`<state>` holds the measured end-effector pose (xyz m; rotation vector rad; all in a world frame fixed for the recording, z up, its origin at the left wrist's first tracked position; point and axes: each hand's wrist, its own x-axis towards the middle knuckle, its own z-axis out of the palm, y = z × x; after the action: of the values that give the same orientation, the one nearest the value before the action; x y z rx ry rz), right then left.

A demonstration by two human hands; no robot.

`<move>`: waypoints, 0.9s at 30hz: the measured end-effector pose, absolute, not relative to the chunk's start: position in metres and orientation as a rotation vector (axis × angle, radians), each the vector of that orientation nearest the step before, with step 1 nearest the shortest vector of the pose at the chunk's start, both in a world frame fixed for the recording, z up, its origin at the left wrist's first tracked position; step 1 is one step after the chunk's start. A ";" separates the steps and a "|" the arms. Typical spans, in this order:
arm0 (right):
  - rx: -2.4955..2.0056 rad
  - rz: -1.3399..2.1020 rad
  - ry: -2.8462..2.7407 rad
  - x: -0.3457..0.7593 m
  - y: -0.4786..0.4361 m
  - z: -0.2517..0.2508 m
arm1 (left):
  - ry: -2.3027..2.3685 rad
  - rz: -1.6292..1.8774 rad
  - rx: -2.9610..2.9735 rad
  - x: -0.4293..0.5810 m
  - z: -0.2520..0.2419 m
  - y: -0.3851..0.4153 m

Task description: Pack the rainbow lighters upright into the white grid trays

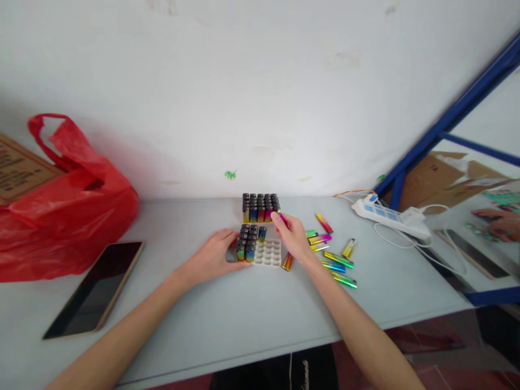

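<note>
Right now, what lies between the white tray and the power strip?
In the head view, the right hand and some loose lighters lie between the white tray and the power strip.

The left forearm (pixel 142 306), bare, enters near eight o'clock and runs toward two. Its wrist looks nearly straight, and the left hand (pixel 213 254) rests with the thumb (pixel 238 265) stretched toward three o'clock, below bent fingers (pixel 227 238) and parted from them. The right forearm (pixel 353 311), also bare, enters between four and five and runs toward eleven. The right hand (pixel 294 235) has thumb and forefinger drawn together in a pinch, aimed at ten o'clock.
</note>
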<state>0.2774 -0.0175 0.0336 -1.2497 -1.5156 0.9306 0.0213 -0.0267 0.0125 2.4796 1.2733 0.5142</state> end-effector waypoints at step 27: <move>-1.349 0.592 -1.641 0.270 -0.041 0.025 | 1.282 0.525 2.470 0.022 0.014 -0.028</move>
<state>0.2700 -0.0405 0.0247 -1.3492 -1.6406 0.5918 0.0215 -0.0277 0.0143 2.4696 1.2815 0.5251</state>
